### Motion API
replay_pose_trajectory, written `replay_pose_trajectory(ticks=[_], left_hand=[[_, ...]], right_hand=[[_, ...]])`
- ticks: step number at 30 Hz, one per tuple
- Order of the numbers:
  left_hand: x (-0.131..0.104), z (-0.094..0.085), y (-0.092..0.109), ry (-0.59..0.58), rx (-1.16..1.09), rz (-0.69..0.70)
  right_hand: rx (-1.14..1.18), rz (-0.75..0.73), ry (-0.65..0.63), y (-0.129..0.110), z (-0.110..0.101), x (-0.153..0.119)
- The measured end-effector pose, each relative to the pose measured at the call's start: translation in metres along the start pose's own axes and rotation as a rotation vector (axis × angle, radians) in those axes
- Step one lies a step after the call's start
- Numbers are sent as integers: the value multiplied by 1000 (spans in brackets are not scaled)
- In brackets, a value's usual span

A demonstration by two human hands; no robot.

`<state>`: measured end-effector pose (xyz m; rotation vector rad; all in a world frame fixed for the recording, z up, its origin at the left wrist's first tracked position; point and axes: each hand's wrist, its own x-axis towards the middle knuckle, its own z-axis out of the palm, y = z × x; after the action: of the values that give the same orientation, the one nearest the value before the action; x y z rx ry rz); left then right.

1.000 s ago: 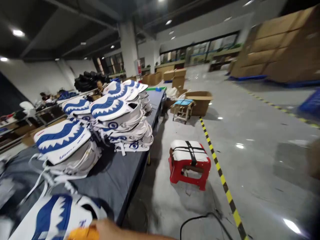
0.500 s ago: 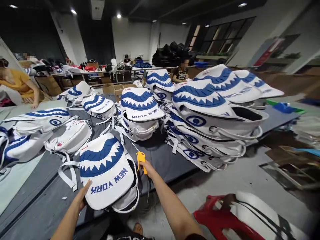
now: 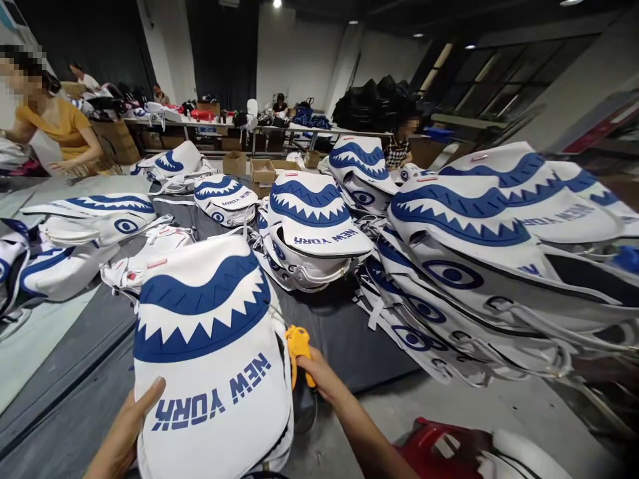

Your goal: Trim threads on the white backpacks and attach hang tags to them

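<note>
A white backpack (image 3: pixel 210 293) with a blue toothed-mouth print and NEW YORK lettering is tilted up close in front of me. My left hand (image 3: pixel 130 419) grips its left edge, the thumb lying on the front flap and the other fingers hidden behind. At the bag's right side, my right hand (image 3: pixel 317 372) is closed around orange-handled scissors (image 3: pixel 299 346). Their thin metal tip points up and left against the bag's side; whether it touches the bag I cannot tell.
Several similar bags are stacked on the right (image 3: pixel 449 266), with another standing bag (image 3: pixel 314 213) ahead. More bags (image 3: pixel 100 219) lie left on the dark table (image 3: pixel 344 332). A person in a yellow top (image 3: pixel 70 133) is at far left. Something red (image 3: pixel 429 452) is below the table's edge.
The backpack is now nearer and larger in view, raised more upright. My right hand has brought the scissors against its right side. The view has shifted, and the person at left has moved an arm.
</note>
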<state>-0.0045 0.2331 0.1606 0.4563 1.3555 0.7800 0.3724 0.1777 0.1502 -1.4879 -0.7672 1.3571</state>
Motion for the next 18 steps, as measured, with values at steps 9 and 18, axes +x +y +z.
replay_pose_trajectory(ticks=[9, 18], left_hand=[[24, 225, 246, -631, -184, 695], [133, 439, 279, -685, 228, 521]], right_hand=[[215, -803, 716, -205, -57, -66], [535, -30, 1283, 8, -77, -188]])
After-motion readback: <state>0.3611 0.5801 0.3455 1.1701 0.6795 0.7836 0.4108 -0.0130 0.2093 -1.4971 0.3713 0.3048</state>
